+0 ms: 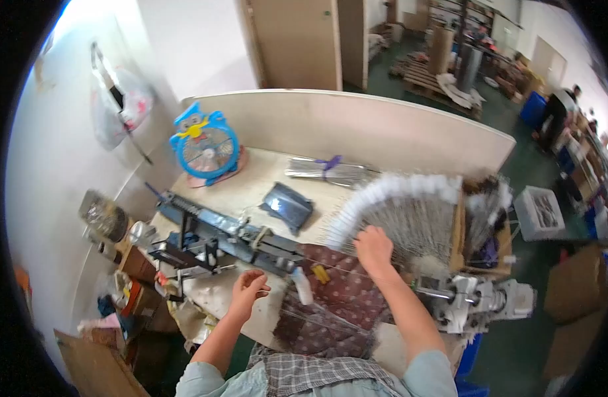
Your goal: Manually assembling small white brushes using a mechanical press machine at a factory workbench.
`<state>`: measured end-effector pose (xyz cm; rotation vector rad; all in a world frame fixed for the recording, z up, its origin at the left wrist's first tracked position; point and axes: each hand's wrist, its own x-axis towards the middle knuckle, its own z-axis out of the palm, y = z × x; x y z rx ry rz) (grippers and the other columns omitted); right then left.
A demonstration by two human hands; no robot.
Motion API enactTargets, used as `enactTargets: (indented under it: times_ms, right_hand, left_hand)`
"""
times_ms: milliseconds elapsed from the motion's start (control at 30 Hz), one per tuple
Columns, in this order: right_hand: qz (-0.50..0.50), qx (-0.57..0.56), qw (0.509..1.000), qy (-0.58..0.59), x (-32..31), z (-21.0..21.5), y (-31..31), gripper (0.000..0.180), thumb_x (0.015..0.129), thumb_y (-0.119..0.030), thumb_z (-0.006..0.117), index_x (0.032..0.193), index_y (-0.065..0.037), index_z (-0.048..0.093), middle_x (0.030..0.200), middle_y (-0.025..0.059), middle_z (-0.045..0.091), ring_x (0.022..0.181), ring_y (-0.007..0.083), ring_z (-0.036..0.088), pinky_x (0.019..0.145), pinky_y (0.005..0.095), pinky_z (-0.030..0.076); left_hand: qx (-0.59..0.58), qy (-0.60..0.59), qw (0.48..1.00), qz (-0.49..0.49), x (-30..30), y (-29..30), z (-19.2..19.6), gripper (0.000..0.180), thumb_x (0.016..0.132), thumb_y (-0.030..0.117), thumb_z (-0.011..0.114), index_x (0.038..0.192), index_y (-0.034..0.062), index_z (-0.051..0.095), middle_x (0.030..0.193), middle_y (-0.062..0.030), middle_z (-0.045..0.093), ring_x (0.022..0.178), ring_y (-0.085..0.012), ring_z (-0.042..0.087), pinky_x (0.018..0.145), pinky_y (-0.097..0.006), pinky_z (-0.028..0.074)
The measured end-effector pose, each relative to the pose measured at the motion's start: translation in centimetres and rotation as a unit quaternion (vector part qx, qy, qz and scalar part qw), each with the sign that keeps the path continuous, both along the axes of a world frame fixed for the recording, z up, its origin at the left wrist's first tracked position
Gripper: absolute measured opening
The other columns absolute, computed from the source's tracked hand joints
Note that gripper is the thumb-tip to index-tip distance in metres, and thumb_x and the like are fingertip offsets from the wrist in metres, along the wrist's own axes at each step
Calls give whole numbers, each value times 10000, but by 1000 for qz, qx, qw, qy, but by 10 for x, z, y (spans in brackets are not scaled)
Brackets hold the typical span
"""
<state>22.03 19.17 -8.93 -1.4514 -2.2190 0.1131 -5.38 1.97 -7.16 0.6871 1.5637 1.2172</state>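
Observation:
My right hand [374, 250] is closed at the near edge of a big fanned heap of thin wire stems with white fluffy tips [409, 225]. A faint thin line runs leftward from it; what its fingers hold is too small to tell. My left hand [249, 291], fingers curled together, hovers over the pale tabletop beside a long dark metal fixture [251, 241]; anything in its pinch is too fine to name. Between my hands lies a brown dotted cloth [347, 291] with a yellow piece [321, 274] and a small white bottle-like thing [302, 286] at its left edge.
A metal motor-like machine [479, 301] stands at the right edge. Behind are a blue owl-shaped fan [206, 147], a dark plastic packet [288, 206] and a tied bundle of rods [330, 171]. A cardboard box [486, 231] of tufted stems borders the heap. A low partition [357, 122] closes the back.

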Motion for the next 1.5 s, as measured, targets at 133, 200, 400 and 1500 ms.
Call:
enactTargets:
  times_ms: [133,200,400,1500]
  right_hand:
    - [35,2,998,43,2,21,-19,148,737,-217,673,813,-96,637,867,69,561,880,263,555,683,391,477]
    - [81,-16,995,62,-15,32,-38,178,740,-240,681,824,-90,632,851,71,560,856,265,564,678,392,474]
    - [121,-104,987,1,-47,38,-70,265,728,-312,704,818,-72,636,804,95,593,791,298,589,667,394,474]
    - [167,-191,940,228,54,109,-78,203,787,-141,653,968,-49,655,853,86,634,790,260,585,715,338,469]
  left_hand:
    - [-40,-59,982,175,-49,-29,-21,358,830,350,644,1050,91,529,916,-30,571,713,-148,575,661,-287,464]
    - [-15,-172,964,201,-66,-31,-20,369,830,407,631,1019,104,537,870,-13,579,709,-134,572,645,-275,455]
    - [-6,-233,943,239,-87,-27,-25,265,850,361,617,867,97,598,717,12,586,654,-123,566,624,-279,461]
    - [81,-219,972,22,148,41,42,138,879,156,589,848,29,631,754,-18,614,591,-69,496,544,-214,389]
